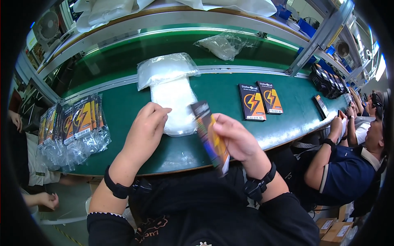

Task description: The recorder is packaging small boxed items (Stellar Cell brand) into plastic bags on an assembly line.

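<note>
In my right hand [236, 137] is a slim black and orange box [208, 135], held tilted between thumb and fingers above the table's near edge. My left hand [148, 125] has its fingers curled together at the left edge of a stack of clear plastic bags [174, 100]. Whether a bag is pinched between those fingertips is hidden. Across the far end of the stack lies a clear bag bundle [166, 69]. To the right, two black and orange boxes [252, 102] lie side by side on the green table [221, 90].
Several bagged boxes [78, 123] are piled at the table's left. More black boxes [328, 82] stand at the far right, near a co-worker in a dark shirt [349, 164]. A crumpled clear bag [223, 45] lies beyond the metal rail. A shelf [180, 18] spans above.
</note>
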The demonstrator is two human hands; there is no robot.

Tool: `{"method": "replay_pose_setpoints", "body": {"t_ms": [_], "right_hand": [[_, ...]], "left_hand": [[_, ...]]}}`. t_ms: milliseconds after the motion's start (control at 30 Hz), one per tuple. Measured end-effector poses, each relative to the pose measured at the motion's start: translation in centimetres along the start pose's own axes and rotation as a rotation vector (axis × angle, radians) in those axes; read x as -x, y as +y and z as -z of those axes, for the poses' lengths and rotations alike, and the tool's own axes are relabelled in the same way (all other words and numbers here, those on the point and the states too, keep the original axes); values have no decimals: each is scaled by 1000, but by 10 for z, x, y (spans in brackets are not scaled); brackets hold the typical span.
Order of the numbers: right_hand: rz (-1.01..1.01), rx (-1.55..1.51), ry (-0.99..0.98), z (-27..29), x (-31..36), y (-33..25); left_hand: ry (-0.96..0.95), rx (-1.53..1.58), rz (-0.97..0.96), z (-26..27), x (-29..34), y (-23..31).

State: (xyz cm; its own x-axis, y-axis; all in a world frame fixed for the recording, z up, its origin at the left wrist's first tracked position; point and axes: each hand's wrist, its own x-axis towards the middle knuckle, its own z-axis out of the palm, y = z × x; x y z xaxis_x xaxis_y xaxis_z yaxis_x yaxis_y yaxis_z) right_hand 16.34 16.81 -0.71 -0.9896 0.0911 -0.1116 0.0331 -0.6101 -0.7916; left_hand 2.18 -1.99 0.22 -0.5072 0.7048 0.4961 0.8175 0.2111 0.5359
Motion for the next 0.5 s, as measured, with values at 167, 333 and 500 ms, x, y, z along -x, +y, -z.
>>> {"method": "replay_pose_setpoints", "body": {"t_ms": [167, 333, 500], "right_hand": [[-251, -223, -249, -16, -10, 19], [-203, -194, -169, -20, -26, 19], [-197, -110, -171, -14, -25, 13]], "left_hand": [[4, 102, 1, 0, -1, -1], [9, 179, 51, 7, 0, -1], [-31, 190, 329, 12, 3, 1]]}}
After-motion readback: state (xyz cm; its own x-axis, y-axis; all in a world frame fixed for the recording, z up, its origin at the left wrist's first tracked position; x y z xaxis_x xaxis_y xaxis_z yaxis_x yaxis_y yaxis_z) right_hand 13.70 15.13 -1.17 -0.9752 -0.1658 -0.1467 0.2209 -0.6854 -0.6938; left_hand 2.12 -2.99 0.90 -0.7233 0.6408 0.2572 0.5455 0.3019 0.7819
